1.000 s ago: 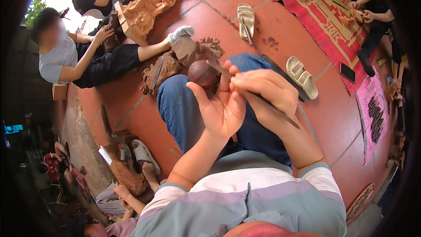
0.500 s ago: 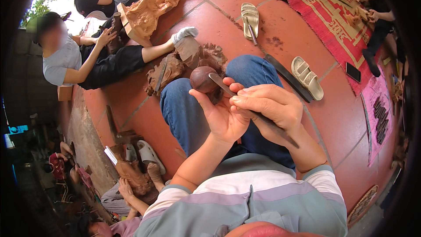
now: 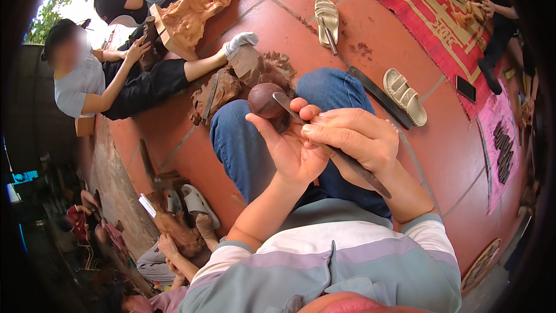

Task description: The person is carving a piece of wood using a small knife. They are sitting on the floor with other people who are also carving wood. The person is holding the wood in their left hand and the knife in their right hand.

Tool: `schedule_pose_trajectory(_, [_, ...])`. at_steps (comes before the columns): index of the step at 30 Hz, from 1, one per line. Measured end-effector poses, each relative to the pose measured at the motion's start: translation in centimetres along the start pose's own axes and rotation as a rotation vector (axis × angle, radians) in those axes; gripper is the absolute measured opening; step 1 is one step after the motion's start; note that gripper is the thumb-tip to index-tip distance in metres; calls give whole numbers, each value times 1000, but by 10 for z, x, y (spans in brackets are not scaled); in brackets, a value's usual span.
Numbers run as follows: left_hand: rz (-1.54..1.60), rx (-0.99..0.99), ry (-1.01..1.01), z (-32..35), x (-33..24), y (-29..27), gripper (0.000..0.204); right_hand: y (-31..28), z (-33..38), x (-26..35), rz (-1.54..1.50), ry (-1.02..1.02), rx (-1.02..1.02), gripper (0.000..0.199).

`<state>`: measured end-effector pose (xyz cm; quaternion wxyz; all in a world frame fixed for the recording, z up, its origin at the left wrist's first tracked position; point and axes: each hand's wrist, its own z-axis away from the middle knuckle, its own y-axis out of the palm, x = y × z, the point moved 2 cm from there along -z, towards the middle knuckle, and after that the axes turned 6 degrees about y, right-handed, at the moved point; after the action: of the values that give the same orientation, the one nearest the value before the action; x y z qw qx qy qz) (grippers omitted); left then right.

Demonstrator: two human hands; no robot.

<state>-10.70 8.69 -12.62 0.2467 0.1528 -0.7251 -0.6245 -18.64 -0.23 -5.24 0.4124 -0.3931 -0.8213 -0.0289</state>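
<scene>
Above my lap, a dark reddish-brown piece of wood (image 3: 264, 100) with a smooth, rounded top stands between my knees. My left hand (image 3: 296, 153) is around its near side, thumb stretched out and palm turned up; part of the wood is hidden behind the fingers. In my right hand (image 3: 353, 137) is a long, dark metal carving tool (image 3: 359, 169). Its pale, rounded tip lies against the wood's right side, and the narrow tail points back toward my right forearm. Some of my left fingers also touch the shaft near the tip.
Rough carved wood (image 3: 215, 95) lies beyond my left knee, near a co-worker's socked foot. Sandals (image 3: 404, 97), a long dark bar (image 3: 379, 97) and a phone (image 3: 465, 88) are on the right. A co-worker's hands rest on a carving (image 3: 184, 233) at lower left. Several dark tools (image 3: 503, 152) lie on pink cloth.
The view has shifted slightly. The tool's tip stays on the rounded wood, a little lower along its side. Both hands keep nearly the same grip.
</scene>
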Motion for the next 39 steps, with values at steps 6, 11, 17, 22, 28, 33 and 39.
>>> schedule_pose_trajectory(6, [-21,-232,62,5,2,14,70,0,3,-7,25,18,37,26])
schedule_pose_trajectory(11, [-93,-44,107,5,3,7,64,-5,2,0,-89,-1,24,27])
schedule_pose_trajectory(17, [28,-43,-18,3,-2,3,66,-3,12,-8,17,-7,16,25])
schedule_pose_trajectory(22, [24,-80,6,5,11,15,74,-10,5,-10,94,-36,-56,30])
schedule_pose_trajectory(28, [-31,74,-2,10,9,15,75,-11,11,2,70,-75,31,25])
schedule_pose_trajectory(33, [-85,-116,191,0,2,8,68,-4,-2,-19,41,-41,53,27])
schedule_pose_trajectory(39, [-33,-323,161,1,10,25,57,-6,-4,-9,65,-24,-1,29])
